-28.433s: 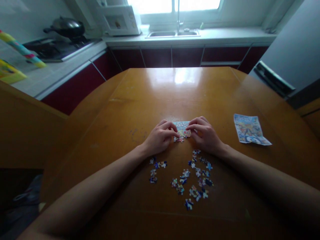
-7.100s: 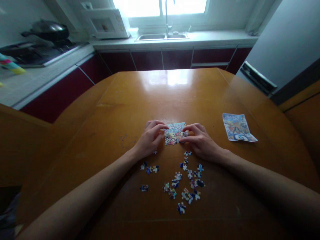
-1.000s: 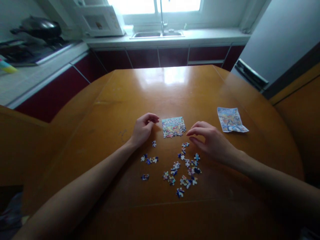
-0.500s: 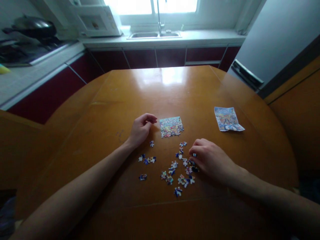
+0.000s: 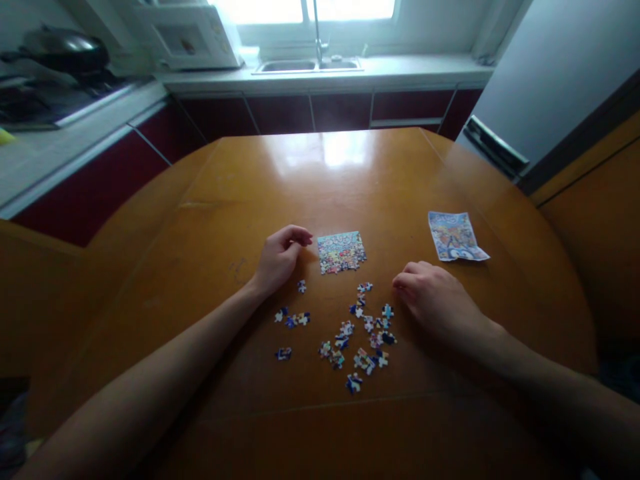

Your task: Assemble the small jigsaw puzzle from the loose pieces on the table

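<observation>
A partly joined jigsaw puzzle [image 5: 342, 253] lies flat on the table, its lower edge uneven. My left hand [image 5: 283, 257] rests just left of it, fingers loosely bent with a gap at the thumb, holding nothing. Below the puzzle is a scatter of loose jigsaw pieces [image 5: 376, 340]. One light blue piece [image 5: 387, 311] lies at the right side of that scatter. My right hand [image 5: 430, 290] is beside it, up and to the right, its fingers curled together and no piece visible in them. Several more pieces [image 5: 291, 321] lie below my left hand.
A creased picture sheet [image 5: 456, 237] lies on the wooden table [image 5: 240, 193], to the right of the puzzle. Beyond the table's far edge are a counter with a sink [image 5: 289, 66], a white microwave [image 5: 195, 37], and a pan [image 5: 65, 50] on the stove at left.
My right hand has moved up and right, away from the scatter. The light blue piece that was at its fingertips now lies uncovered on the table. My left hand stays put.
</observation>
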A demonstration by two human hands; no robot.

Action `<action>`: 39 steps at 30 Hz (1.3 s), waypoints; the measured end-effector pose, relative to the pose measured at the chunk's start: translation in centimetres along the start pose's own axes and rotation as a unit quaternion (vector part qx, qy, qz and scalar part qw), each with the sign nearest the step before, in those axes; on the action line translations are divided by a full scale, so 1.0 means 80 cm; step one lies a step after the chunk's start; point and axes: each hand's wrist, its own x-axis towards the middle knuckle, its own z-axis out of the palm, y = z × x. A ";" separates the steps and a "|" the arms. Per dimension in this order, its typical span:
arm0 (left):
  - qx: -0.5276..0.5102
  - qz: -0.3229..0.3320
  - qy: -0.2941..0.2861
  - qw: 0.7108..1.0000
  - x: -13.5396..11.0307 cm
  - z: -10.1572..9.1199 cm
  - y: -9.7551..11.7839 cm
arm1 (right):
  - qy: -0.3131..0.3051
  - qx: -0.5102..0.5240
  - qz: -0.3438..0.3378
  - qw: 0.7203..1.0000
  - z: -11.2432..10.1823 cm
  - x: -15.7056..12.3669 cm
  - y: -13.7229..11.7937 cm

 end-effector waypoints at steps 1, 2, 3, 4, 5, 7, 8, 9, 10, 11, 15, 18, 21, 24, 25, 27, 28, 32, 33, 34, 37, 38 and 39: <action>0.002 -0.002 0.000 1.000 0.000 0.000 0.000 | -0.006 0.001 0.003 1.000 0.000 0.000 0.001; 0.004 -0.003 0.000 1.000 0.000 0.000 0.001 | -0.014 0.007 0.005 1.000 -0.001 0.000 0.001; 0.005 -0.004 0.000 1.000 0.000 0.000 0.001 | -0.021 0.016 0.008 1.000 -0.001 0.001 0.002; 0.007 -0.004 -0.001 1.000 0.000 0.000 0.002 | -0.028 0.028 0.010 0.999 -0.001 0.001 0.003; 0.008 -0.004 -0.002 1.000 0.000 0.000 0.002 | -0.033 0.041 0.012 0.999 0.000 0.001 0.005; 0.011 -0.004 -0.003 1.000 0.000 -0.001 0.004 | -0.039 0.061 0.012 0.997 0.001 0.002 0.007; 0.012 -0.004 -0.004 1.000 0.000 -0.001 0.005 | -0.040 0.068 0.011 0.997 0.002 0.002 0.008; 0.013 -0.004 -0.004 1.000 0.000 -0.001 0.005 | -0.041 0.074 0.008 0.996 0.003 0.003 0.009; 0.013 -0.004 -0.004 1.000 0.000 -0.001 0.006 | -0.041 0.079 0.005 0.996 0.003 0.003 0.009; 0.013 -0.005 -0.004 1.000 -0.001 -0.001 0.006 | -0.040 0.084 0.000 0.996 0.004 0.003 0.009; 0.015 -0.009 -0.004 1.000 0.000 -0.001 0.005 | -0.029 0.111 -0.019 0.993 0.007 0.002 0.009; 0.015 -0.009 -0.004 1.000 0.000 0.000 0.004 | -0.031 0.135 -0.036 0.990 0.010 0.002 0.010; 0.016 -0.012 -0.002 1.000 0.000 0.000 0.003 | -0.049 0.151 -0.049 0.986 0.012 0.001 0.010; 0.017 -0.009 -0.003 1.000 -0.001 0.000 0.004 | -0.057 0.152 -0.059 0.985 0.012 0.001 0.007; 0.017 -0.007 -0.004 1.000 -0.001 0.000 0.004 | -0.056 0.151 -0.060 0.985 0.012 0.000 0.006; 0.016 -0.005 -0.003 1.000 -0.001 0.000 0.005 | -0.052 0.148 -0.061 0.986 0.013 -0.001 0.004; 0.016 -0.005 -0.002 1.000 -0.001 0.000 0.006 | -0.051 0.147 -0.062 0.986 0.013 -0.001 0.003; 0.016 -0.010 -0.002 1.000 -0.001 0.000 0.007 | -0.044 0.147 -0.070 0.986 0.016 -0.003 0.000; 0.015 -0.009 -0.003 1.000 -0.001 0.000 0.007 | -0.042 0.148 -0.074 0.985 0.016 -0.003 -0.001; 0.014 -0.007 -0.003 1.000 -0.001 0.001 0.007 | -0.040 0.151 -0.079 0.985 0.015 -0.003 -0.001; 0.012 -0.002 -0.005 1.000 -0.001 0.001 0.006 | -0.042 0.169 -0.114 0.978 0.013 -0.004 -0.006; 0.012 -0.002 -0.006 1.000 -0.001 0.000 0.005 | -0.041 0.177 -0.130 0.975 0.013 -0.004 -0.008; 0.013 -0.002 -0.006 1.000 -0.001 0.000 0.005 | -0.040 0.183 -0.145 0.971 0.013 -0.005 -0.011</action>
